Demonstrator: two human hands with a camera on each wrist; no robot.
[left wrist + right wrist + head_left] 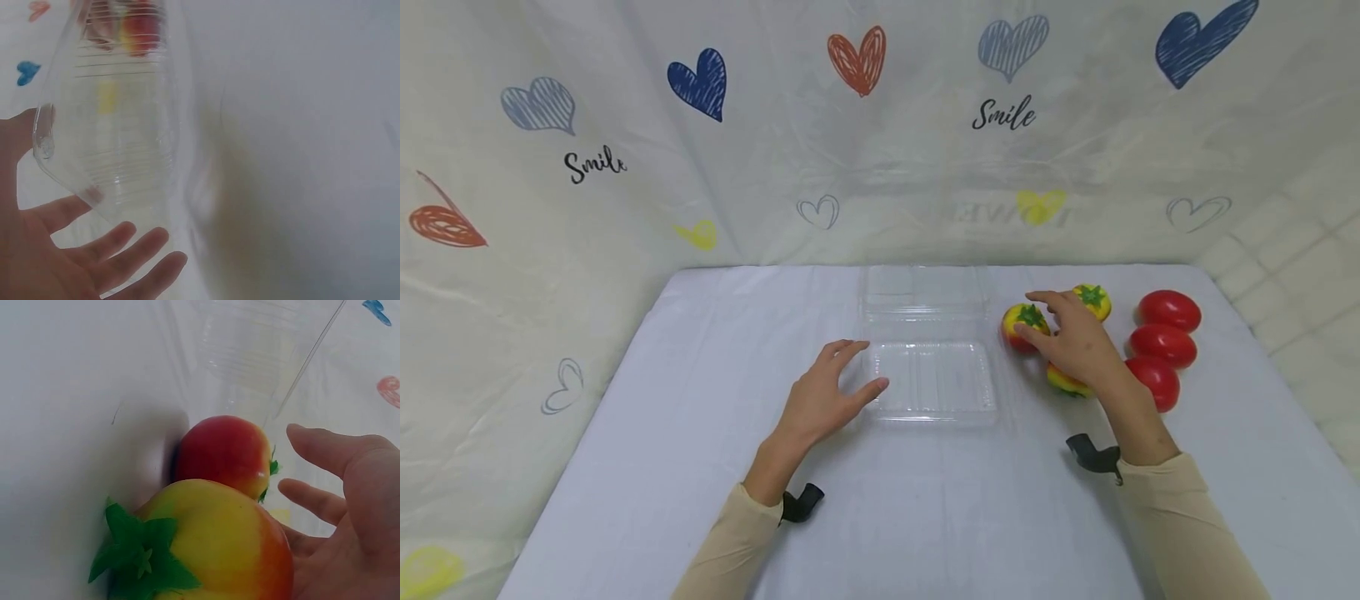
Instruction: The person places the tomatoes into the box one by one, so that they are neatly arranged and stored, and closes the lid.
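A clear plastic clamshell box point(932, 414) lies opened out mid-table, its lid point(925, 287) folded back toward the wall. Beside its left edge, my left hand point(820, 404) spreads its fingers, holding nothing; fingertips overlap the clear plastic in the left wrist view. My right hand point(1081, 343) reaches over a group of red-and-yellow fruits with green leafy tops. Its thumb and fingers are parted around the leafy top of the leftmost fruit point(1011, 325). Another fruit point(1103, 310) shows behind the hand, and one point(1066, 382) is partly hidden below it. A large yellow-orange fruit point(219, 531) fills the right wrist view's foreground.
Three smooth red oval fruits point(1163, 345) sit in a column at the right, the nearest partly behind the right forearm. White cloth covers the table point(880, 517). A curtain point(895, 167) printed with hearts and words hangs along the back.
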